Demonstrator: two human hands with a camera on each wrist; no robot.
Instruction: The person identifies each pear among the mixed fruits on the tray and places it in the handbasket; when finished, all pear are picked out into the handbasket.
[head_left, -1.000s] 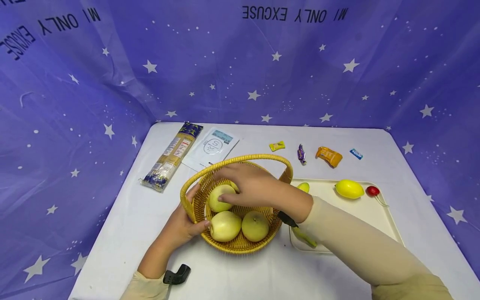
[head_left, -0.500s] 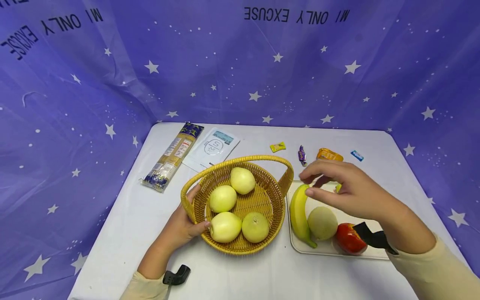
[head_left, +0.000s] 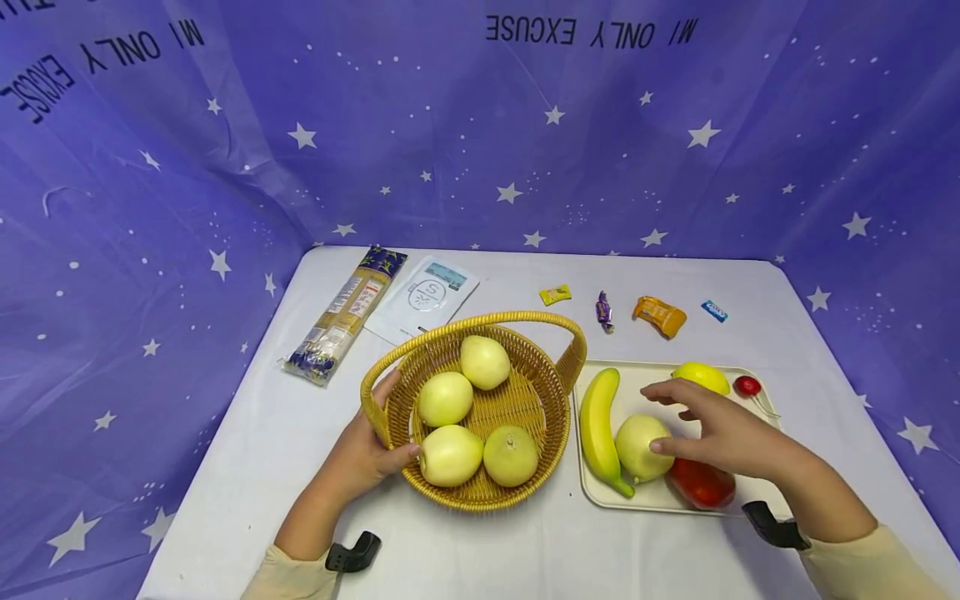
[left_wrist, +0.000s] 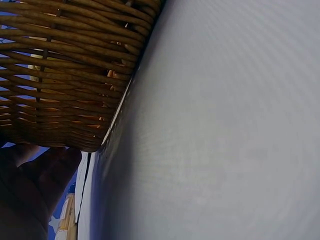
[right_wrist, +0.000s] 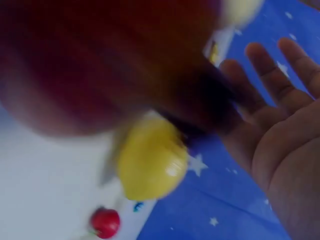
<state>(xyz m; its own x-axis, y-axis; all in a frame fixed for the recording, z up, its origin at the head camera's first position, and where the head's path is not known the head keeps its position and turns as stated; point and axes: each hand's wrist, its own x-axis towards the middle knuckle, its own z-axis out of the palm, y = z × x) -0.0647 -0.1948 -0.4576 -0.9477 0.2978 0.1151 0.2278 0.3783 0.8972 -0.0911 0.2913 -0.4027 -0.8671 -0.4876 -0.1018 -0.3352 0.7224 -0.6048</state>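
My left hand (head_left: pixel 367 446) grips the left rim of a woven basket (head_left: pixel 480 503), thumb over the rim beside a fruit. In the left wrist view, fingers (left_wrist: pixel 55 170) lie against the basket's weave. Several pale yellow-green fruits (head_left: pixel 452 455), like apples or pears, sit inside. Over the tray (head_left: pixel 630 502), my right hand (head_left: pixel 723 429) has its fingers spread, thumb at another pale fruit (head_left: pixel 643 448); whether they touch, I cannot tell. A red apple-like fruit (head_left: pixel 701 483) lies under this hand, large and blurred in the right wrist view. A banana (head_left: pixel 598 429) lies left of the pale fruit.
On the tray's far side are a lemon (head_left: pixel 701 377) and a red cherry (head_left: pixel 747 385). Small wrapped sweets (head_left: pixel 658 316) lie behind it. A noodle packet (head_left: pixel 347 317) and a white sachet (head_left: pixel 426 293) lie behind the basket, left. A purple starry curtain (head_left: pixel 480 150) surrounds the table.
My right hand has left a pale fruit in the basket and moved right over the tray, then lower. The tray's pale fruit and red fruit have turned. The left hand stays put.
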